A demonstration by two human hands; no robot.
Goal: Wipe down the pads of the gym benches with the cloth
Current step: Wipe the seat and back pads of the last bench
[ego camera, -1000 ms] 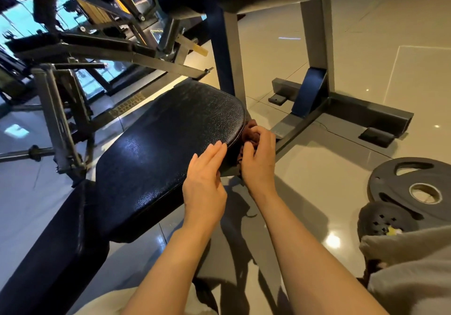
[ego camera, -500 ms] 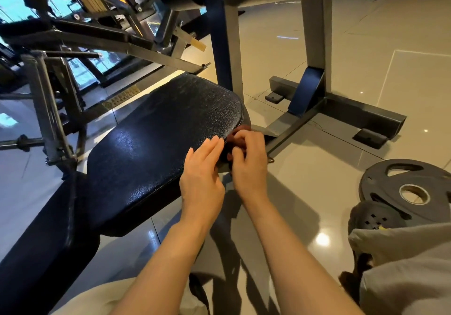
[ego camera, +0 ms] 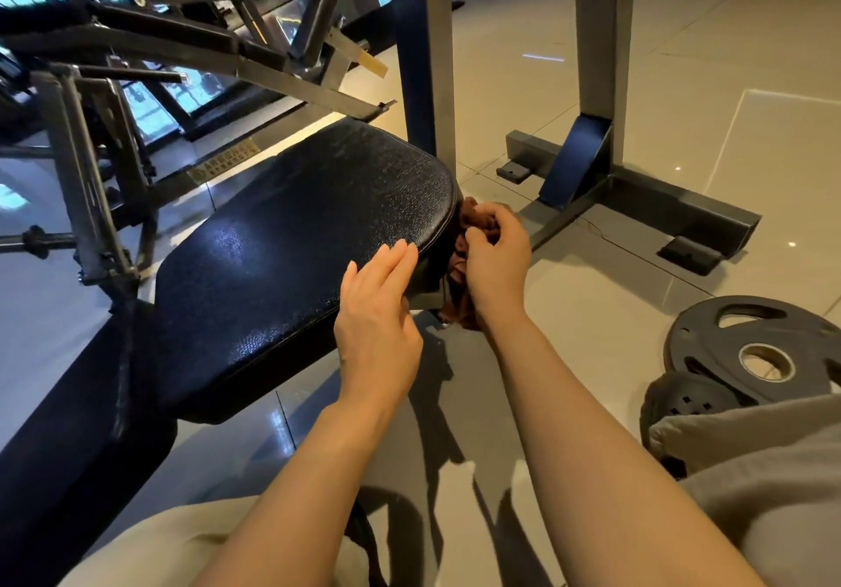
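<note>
A black textured seat pad (ego camera: 291, 245) of a gym bench fills the middle of the view. My left hand (ego camera: 380, 313) rests flat on its near right edge with the fingers straight. My right hand (ego camera: 493, 254) grips a reddish-brown cloth (ego camera: 459, 304) and holds it against the pad's right side edge. Part of the cloth hangs below the hand. A second black pad (ego camera: 68, 413) adjoins the seat at the lower left.
The bench's grey steel frame (ego camera: 637, 204) and uprights stand behind the pad. Black weight plates (ego camera: 755, 359) lie on the tiled floor at the right. More machine frames (ego camera: 91, 167) crowd the left. My knees show at the bottom.
My right hand has slid the cloth along the pad's side edge, first nearer, then back toward the far corner. My left hand stays flat on the pad edge.
</note>
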